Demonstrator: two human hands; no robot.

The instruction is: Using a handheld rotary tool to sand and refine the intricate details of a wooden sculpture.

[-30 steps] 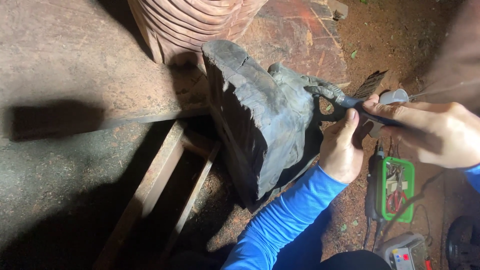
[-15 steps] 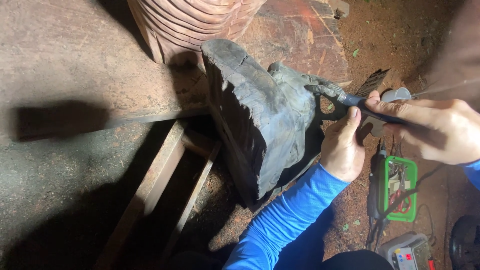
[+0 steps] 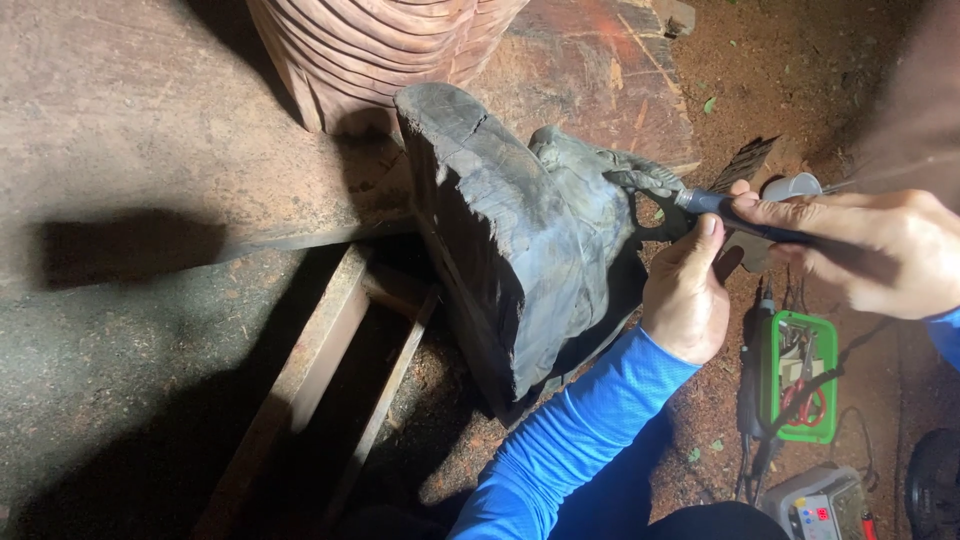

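Observation:
A dark grey carved wooden block [image 3: 520, 250] stands tilted against the edge of a wooden bench. My left hand [image 3: 688, 290], in a blue sleeve, rests against the block's right side, thumb up beside the carved part. My right hand [image 3: 880, 250] grips a slim dark rotary carving tool [image 3: 725, 212] like a pen. Its tip touches the carved edge of the block near the top right.
A ribbed reddish wooden carving [image 3: 380, 50] stands on the bench [image 3: 150, 120] behind the block. On the dirt floor to the right lie a green tray [image 3: 800, 375] with small tools, a cable, and a small grey control box [image 3: 825, 505]. Wooden slats [image 3: 330, 370] run under the bench.
The tool tip and both hands have shifted only slightly along the carved edge. The block has not moved.

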